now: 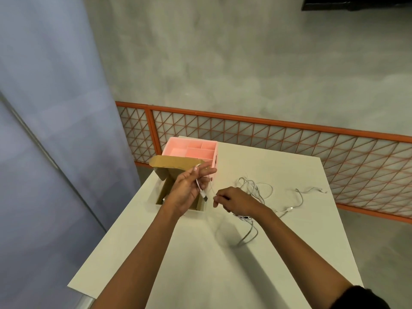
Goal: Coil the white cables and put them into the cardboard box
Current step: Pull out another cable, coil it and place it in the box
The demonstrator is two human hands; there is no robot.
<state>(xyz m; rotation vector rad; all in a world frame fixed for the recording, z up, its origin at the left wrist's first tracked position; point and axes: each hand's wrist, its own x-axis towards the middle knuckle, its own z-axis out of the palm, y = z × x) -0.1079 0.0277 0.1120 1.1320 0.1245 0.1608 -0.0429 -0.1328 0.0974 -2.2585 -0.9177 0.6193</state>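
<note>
gripping one white cable (201, 191) in left hand (189, 188) over the cardboard box (163, 189), pinching its slanted strand with right hand (235, 200) at 4 o'clock, nearer the loose cables (254, 189) at 2 o'clock.

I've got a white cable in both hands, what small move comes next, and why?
Probably swing the right hand over the fingers of the left hand to lay a loop: the left holds the white cable near its plug, the right pinches it beyond, and loose cable lies on the table.
</note>
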